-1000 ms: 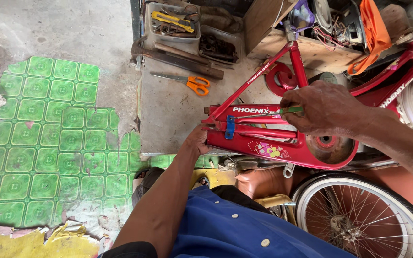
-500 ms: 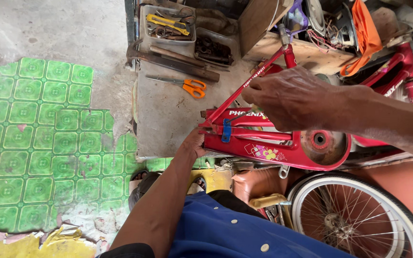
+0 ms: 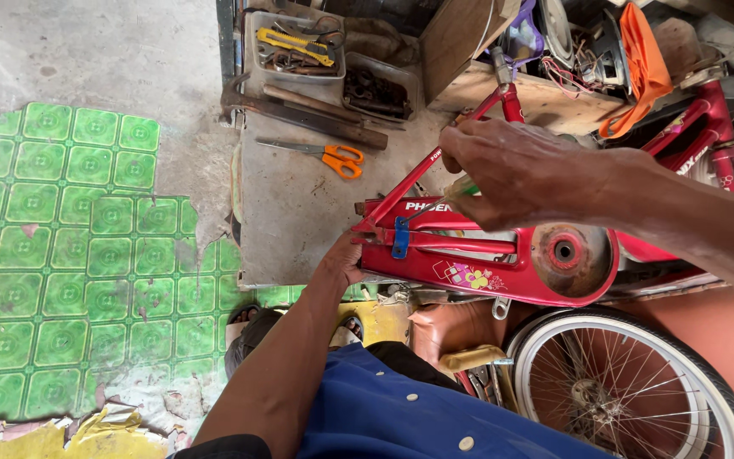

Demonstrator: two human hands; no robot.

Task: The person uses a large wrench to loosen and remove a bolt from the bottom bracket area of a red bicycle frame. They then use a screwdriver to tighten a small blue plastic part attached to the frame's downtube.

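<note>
A red bicycle frame [image 3: 503,263] with a chain guard lies on its side in front of me. My left hand [image 3: 346,259] grips the rear end of that frame from below. Above the frame, my right hand [image 3: 520,174] is shut on a screwdriver with a green handle [image 3: 460,189]; its thin shaft points down-left toward a blue clip [image 3: 399,238] on the frame's rear tip.
Orange-handled scissors [image 3: 333,157] lie on a grey slab. Grey trays of tools [image 3: 295,47] stand at the back. A spoked wheel [image 3: 630,391] is at the lower right, green patterned flooring [image 3: 70,255] at the left, an orange cloth [image 3: 643,68] at the upper right.
My right hand has moved left along the frame, carrying the screwdriver toward the rear tip. The left hand has kept its hold on the frame end.
</note>
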